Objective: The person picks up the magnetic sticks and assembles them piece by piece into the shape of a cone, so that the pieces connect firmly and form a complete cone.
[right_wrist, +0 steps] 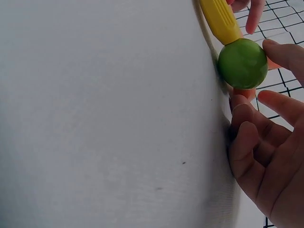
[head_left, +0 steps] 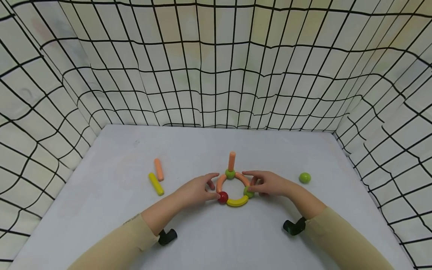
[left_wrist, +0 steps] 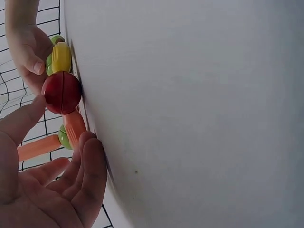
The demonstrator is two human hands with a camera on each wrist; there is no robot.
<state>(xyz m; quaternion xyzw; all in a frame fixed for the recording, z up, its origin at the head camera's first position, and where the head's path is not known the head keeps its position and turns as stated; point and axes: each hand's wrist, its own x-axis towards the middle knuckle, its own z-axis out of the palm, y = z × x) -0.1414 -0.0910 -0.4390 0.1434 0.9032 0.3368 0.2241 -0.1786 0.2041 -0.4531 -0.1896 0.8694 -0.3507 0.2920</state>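
Note:
A ring of toy pieces lies on the white table: a red ball (head_left: 222, 197), a yellow curved rod (head_left: 237, 202), a green ball (head_left: 248, 192), two orange curved rods (head_left: 220, 184) and a far green ball (head_left: 230, 173). From the far ball a straight orange rod (head_left: 231, 161) sticks out. My left hand (head_left: 197, 189) touches the red ball with its thumb, its other fingers loosely bent beside the left orange curve. My right hand (head_left: 271, 183) rests its thumb against the near green ball (right_wrist: 243, 63). Its index finger reaches along the right orange curve.
A loose orange rod (head_left: 159, 169) and a yellow rod (head_left: 156, 184) lie to the left. Off to the right sits another green ball (head_left: 305, 177). White walls with black netting (head_left: 216, 75) enclose the table at the back and sides. Black wrist devices (head_left: 167, 237) hang under both forearms.

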